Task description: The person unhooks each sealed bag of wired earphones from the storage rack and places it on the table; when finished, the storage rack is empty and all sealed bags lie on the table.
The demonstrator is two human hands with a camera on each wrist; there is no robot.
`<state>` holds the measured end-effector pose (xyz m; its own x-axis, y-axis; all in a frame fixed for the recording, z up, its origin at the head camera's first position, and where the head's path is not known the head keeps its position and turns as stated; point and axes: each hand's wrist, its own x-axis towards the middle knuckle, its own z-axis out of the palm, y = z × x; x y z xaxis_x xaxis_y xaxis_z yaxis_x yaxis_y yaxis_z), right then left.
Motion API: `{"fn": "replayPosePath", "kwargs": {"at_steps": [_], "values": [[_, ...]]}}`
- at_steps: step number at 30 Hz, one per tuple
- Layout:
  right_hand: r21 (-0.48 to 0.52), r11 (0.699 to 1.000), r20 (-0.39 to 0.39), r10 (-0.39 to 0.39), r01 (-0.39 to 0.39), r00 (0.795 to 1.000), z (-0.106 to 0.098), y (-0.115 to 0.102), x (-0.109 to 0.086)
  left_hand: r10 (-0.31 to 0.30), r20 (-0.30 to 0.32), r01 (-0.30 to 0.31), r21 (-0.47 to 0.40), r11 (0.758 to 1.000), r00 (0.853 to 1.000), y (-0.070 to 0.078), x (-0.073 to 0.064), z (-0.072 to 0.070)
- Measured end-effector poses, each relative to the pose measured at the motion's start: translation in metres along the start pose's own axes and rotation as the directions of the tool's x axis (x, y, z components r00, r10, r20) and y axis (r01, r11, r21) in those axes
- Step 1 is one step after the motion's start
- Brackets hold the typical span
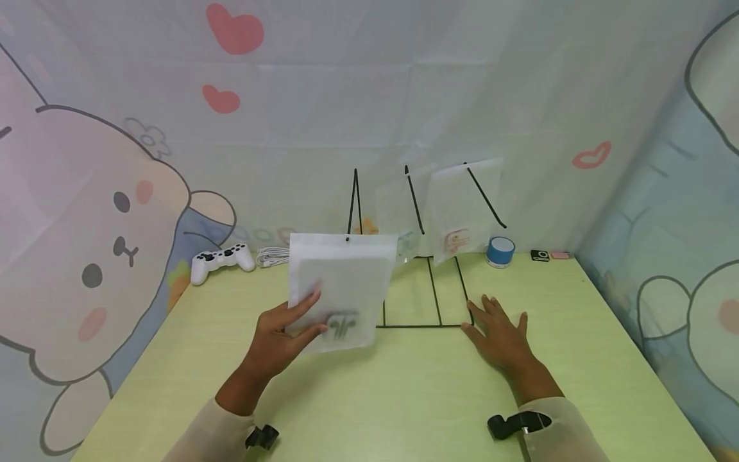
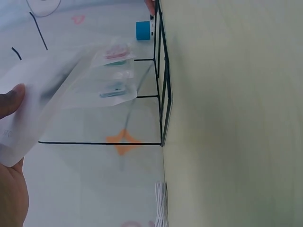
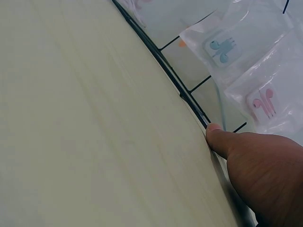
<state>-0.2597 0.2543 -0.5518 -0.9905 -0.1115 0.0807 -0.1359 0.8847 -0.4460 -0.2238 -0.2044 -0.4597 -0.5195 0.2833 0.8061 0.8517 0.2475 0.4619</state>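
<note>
Left hand (image 1: 274, 341)'s got a white packet (image 1: 349, 285) pinched between thumb and fingers. Right hand (image 1: 501, 340)'s fingers are spread, gripping nothing, thumb touching the black rack (image 1: 435, 292). Pale yellow-green table (image 1: 427, 398) below both, cartoon-print cloth (image 1: 323, 115) beyond. Right-wrist view clearly shows pink earphones (image 3: 263, 104) bagged past that hand; head view blurs them.

Right hand (image 3: 265, 168) touching black wire rack (image 3: 190, 97); bags (image 3: 258, 40) showing blue earphones (image 3: 223, 51), pink earphones (image 3: 264, 103).

No readable lettering or numbers.
</note>
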Motion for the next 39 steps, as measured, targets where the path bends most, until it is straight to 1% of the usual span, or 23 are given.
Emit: {"fn": "replayPosePath", "kwargs": {"at_steps": [3,10,16,18,20,22,24,26,27,29,31,35,37,38,39], "values": [[0.01,1.0,0.003,0.002,-0.002,1.0,-0.002,-0.002,-0.001,0.017,-0.013,-0.017,-0.007,1.0,1.0,-0.001,-0.003,0.002],[0.009,1.0,0.009,0.002,-0.002,1.0,-0.005,-0.004,-0.002,0.048,-0.03,-0.047,0.047,0.998,0.998,-0.006,-0.009,0.008],[0.023,1.0,0.012,-0.003,0.003,1.0,-0.006,-0.005,-0.002,0.057,-0.028,-0.056,0.042,0.998,0.998,-0.008,-0.012,0.009],[0.025,1.0,0.011,-0.004,0.004,1.0,-0.006,-0.004,-0.002,0.052,-0.028,-0.051,0.048,0.998,0.998,-0.01,-0.012,0.009],[0.022,1.0,0.011,-0.004,0.004,1.0,-0.006,-0.004,-0.002,0.044,-0.024,-0.043,0.054,0.998,0.999,-0.012,-0.012,0.009],[0.017,1.0,0.013,0.0,0.0,1.0,-0.006,-0.004,-0.002,0.022,-0.018,-0.021,0.061,0.998,1.0,-0.014,-0.011,0.009],[0.014,1.0,0.013,0.0,0.0,1.0,-0.005,-0.004,-0.002,-0.022,-0.006,0.023,0.05,0.999,1.0,-0.016,-0.01,0.009],[0.014,1.0,0.012,0.002,-0.002,1.0,-0.005,-0.003,-0.002,-0.089,0.008,0.088,0.022,0.996,0.996,-0.018,-0.008,0.008],[0.014,1.0,0.013,0.003,-0.003,1.0,-0.005,-0.003,-0.002,-0.131,0.015,0.131,0.0,0.991,0.991,-0.019,-0.007,0.008],[0.013,1.0,0.014,0.005,-0.005,1.0,-0.005,-0.003,-0.002,-0.212,0.028,0.213,-0.036,0.976,0.977,-0.021,-0.005,0.008],[0.013,1.0,0.016,0.005,-0.006,1.0,-0.005,-0.004,-0.002,-0.289,0.037,0.291,-0.055,0.955,0.957,-0.025,-0.004,0.007],[0.015,1.0,0.017,0.004,-0.004,1.0,-0.005,-0.004,-0.003,-0.396,0.053,0.399,-0.049,0.916,0.917,-0.034,-0.001,0.005],[0.016,1.0,0.016,0.002,-0.002,1.0,-0.005,-0.004,-0.003,-0.451,0.068,0.454,-0.048,0.89,0.89,-0.04,-0.001,0.003],[0.018,1.0,0.015,0.001,-0.001,1.0,-0.005,-0.004,-0.003,-0.479,0.076,0.483,-0.048,0.874,0.874,-0.043,0.0,0.002],[0.018,1.0,0.013,0.0,0.0,1.0,-0.004,-0.004,-0.003,-0.512,0.086,0.517,-0.052,0.854,0.855,-0.046,0.0,0.0]]}}
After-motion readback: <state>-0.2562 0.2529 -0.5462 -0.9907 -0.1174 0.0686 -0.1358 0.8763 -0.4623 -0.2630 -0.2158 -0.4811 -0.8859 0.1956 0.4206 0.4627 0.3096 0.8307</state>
